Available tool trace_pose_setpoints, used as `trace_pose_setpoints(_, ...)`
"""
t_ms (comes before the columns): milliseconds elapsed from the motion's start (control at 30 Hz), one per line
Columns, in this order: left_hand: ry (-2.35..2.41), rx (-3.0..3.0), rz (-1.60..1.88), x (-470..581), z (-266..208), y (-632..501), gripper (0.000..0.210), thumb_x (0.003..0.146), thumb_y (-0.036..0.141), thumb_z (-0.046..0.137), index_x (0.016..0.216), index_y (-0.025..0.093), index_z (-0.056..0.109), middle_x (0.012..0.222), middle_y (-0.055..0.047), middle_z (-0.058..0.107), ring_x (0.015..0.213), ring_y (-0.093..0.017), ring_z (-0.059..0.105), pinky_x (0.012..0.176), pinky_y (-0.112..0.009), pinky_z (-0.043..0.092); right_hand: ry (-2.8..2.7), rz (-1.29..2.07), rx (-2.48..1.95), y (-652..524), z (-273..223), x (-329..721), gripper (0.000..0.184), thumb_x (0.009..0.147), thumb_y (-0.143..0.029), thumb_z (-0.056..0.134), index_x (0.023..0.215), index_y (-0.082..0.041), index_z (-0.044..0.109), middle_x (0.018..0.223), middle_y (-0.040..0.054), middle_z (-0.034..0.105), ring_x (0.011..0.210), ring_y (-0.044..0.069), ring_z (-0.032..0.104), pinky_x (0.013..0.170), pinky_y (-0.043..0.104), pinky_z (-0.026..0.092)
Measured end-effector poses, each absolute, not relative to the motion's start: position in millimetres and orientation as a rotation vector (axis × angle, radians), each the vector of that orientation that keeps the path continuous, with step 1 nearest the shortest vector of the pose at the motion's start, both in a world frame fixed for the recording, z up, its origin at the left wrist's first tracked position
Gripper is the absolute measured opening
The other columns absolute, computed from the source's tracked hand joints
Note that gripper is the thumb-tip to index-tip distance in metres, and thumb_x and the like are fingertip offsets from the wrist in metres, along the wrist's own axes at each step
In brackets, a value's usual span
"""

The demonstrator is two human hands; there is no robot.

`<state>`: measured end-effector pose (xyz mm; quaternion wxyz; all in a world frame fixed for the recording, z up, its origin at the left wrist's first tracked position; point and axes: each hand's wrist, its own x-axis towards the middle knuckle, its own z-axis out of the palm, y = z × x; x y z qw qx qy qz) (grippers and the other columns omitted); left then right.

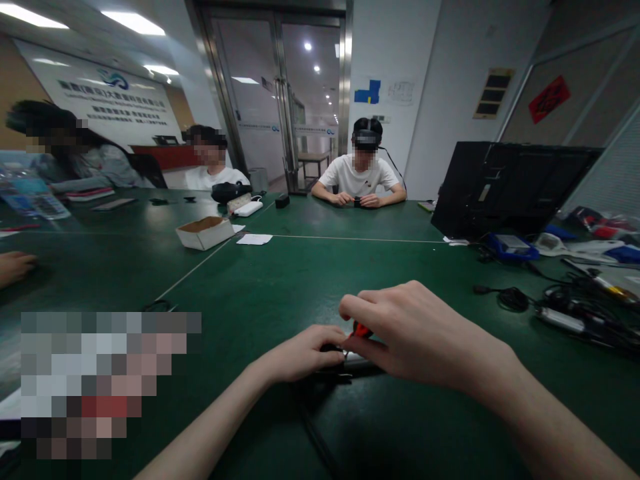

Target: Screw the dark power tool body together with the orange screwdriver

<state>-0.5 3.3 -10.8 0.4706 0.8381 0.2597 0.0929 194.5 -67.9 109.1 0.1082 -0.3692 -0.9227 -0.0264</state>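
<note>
My right hand [415, 330] is closed over a small red-handled tool [362, 329]. Most of the tool is hidden by the fingers, so its kind cannot be told. Just to its left, my left hand [305, 353] grips a silver and black device [357, 362] that lies low at the table. The tool is held right above the device; whether its tip touches cannot be made out. A dark cable [315, 427] runs from near the device toward the front edge of the view.
The green table [240, 287] bears an open cardboard box [205, 233] and white paper [254, 239]. Black cables [515, 299], a similar silver device [563, 320] and a black monitor [510, 190] stand right. Several people sit around; a co-worker's hand [15, 267] rests left.
</note>
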Motion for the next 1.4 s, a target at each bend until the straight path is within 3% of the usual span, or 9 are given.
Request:
trace_pose_setpoints(333, 0.667, 2.048, 0.222, -0.6, -8.5, 2.5, 0.014, 0.085, 0.02, 0.055, 0.094, 0.019, 0.066, 0.097, 0.0, 0.063, 0.091, -0.019, 0.057, 0.084, -0.027, 0.041, -2.736, -0.037, -1.045, -69.1, 110.5, 194.5, 0.012, 0.083, -0.021, 0.051, 0.094, -0.02, 0.045, 0.088, -0.0015, 0.056, 0.059, 0.01, 0.044, 0.049, 0.024, 0.024)
trace_pose_setpoints(600, 0.663, 2.015, 0.23, -0.9, -8.6, 1.5, 0.019, 0.085, 0.021, 0.055, 0.099, 0.02, 0.066, 0.104, 0.0, 0.064, 0.097, -0.022, 0.056, 0.087, -0.029, 0.04, -2.699, -0.136, -1.066, -66.0, 108.6, 194.4, 0.016, 0.093, -0.036, 0.044, 0.085, -0.022, 0.047, 0.073, -0.0036, 0.054, 0.055, 0.011, 0.042, 0.049, 0.025, 0.02)
trace_pose_setpoints(700, 0.672, 2.04, 0.218, -1.0, -5.7, 0.9, 0.015, 0.084, 0.019, 0.055, 0.092, 0.02, 0.068, 0.103, 0.001, 0.063, 0.095, -0.021, 0.055, 0.086, -0.028, 0.04, -2.734, 0.019, -1.014, -69.7, 111.8, 194.9, 0.006, 0.088, -0.027, 0.05, 0.089, -0.022, 0.047, 0.084, -0.0025, 0.056, 0.062, 0.01, 0.045, 0.051, 0.023, 0.025)
trace_pose_setpoints(867, 0.684, 2.076, 0.222, -0.6, -3.7, 0.8, 0.018, 0.086, 0.024, 0.055, 0.099, 0.021, 0.067, 0.102, 0.0, 0.063, 0.096, -0.021, 0.054, 0.085, -0.027, 0.041, -2.756, 0.091, -1.026, -69.6, 113.4, 195.9, 0.012, 0.082, -0.017, 0.051, 0.092, -0.02, 0.046, 0.09, -0.0013, 0.056, 0.064, 0.01, 0.046, 0.053, 0.023, 0.027)
trace_pose_setpoints(1133, 0.694, 2.053, 0.207, -0.8, -8.9, 2.5, 0.02, 0.084, 0.021, 0.054, 0.1, 0.019, 0.064, 0.1, -0.001, 0.064, 0.09, -0.02, 0.056, 0.082, -0.028, 0.042, -2.72, -0.058, -1.122, -65.9, 111.3, 196.0, 0.015, 0.094, -0.034, 0.044, 0.095, -0.021, 0.051, 0.08, -0.0014, 0.059, 0.062, 0.012, 0.048, 0.052, 0.025, 0.023)
trace_pose_setpoints(1400, 0.671, 2.059, 0.208, -0.3, -7.2, 1.0, 0.018, 0.088, 0.025, 0.052, 0.094, 0.018, 0.067, 0.099, -0.001, 0.064, 0.091, -0.021, 0.056, 0.082, -0.027, 0.041, -2.745, -0.031, -1.06, -69.4, 113.3, 195.1, 0.016, 0.081, -0.019, 0.052, 0.096, -0.019, 0.047, 0.09, 0.0, 0.057, 0.061, 0.011, 0.046, 0.049, 0.024, 0.024)
